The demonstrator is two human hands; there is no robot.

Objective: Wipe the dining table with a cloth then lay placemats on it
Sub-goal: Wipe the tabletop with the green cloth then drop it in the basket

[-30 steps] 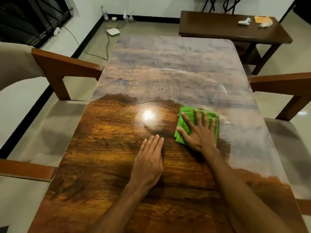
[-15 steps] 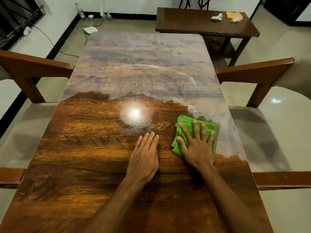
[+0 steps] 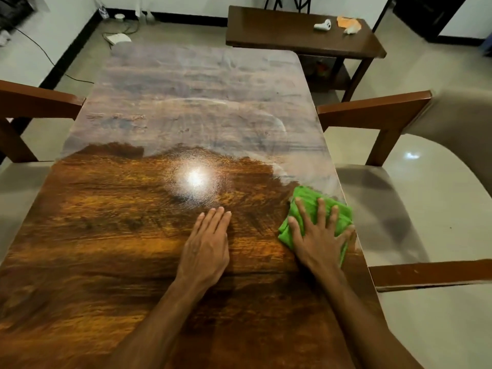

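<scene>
Plainly, in the head view the green cloth (image 3: 314, 219) was pressed flat under the right hand (image 3: 320, 235), fingers spread, at about four o'clock on the dining table (image 3: 133, 249), touching its right edge. The left hand (image 3: 206, 243) was laid flat beside it, fingers together, holding nothing. Even pressure and overlapping strokes toward the hazy far half at twelve o'clock would probably be needed. No placemats could be seen.
</scene>
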